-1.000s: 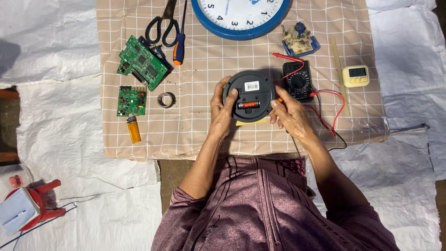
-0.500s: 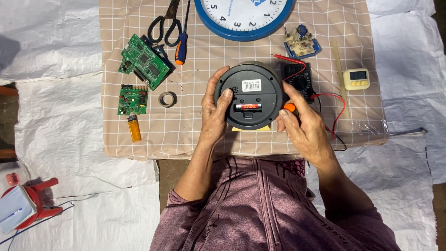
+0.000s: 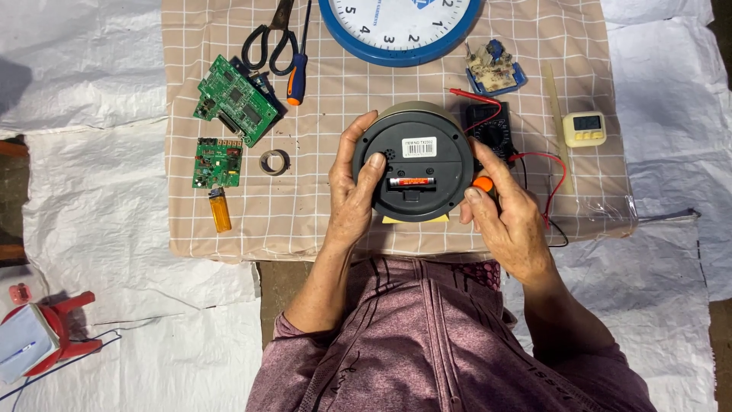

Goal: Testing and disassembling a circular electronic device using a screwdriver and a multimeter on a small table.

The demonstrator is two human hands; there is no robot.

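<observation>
Round black clock housing (image 3: pixel 415 164) lies back-side up on the checked beige cloth (image 3: pixel 320 206), directly ahead of the person and between both hands. A white label sits near its top, and a red battery (image 3: pixel 412 181) lies in the open compartment with its long axis running left to right across the housing.

Left hand (image 3: pixel 354 194) grips the housing's left rim, fingers curled over the edge, thumb resting on the back close to the battery's left end. It is the nearer hand to the battery. Right hand (image 3: pixel 507 221) sits at the lower right rim, fingers loosely bent, with a small orange-ended object (image 3: pixel 483 184) at its fingertips; whether it is actually pinched cannot be determined.

Surrounding items: black multimeter (image 3: pixel 492 130) with red leads touching the housing's right side, partly hidden behind it; blue-rimmed wall clock (image 3: pixel 400 27) above; yellow digital timer (image 3: pixel 584 128) to the far right. To the left, well apart: two green circuit boards (image 3: pixel 232 99), scissors (image 3: pixel 267 42), screwdriver (image 3: pixel 297 76), tape roll (image 3: pixel 274 162), orange lighter (image 3: pixel 220 210). A yellow slip (image 3: pixel 396 220) shows just under the housing's lower edge.
</observation>
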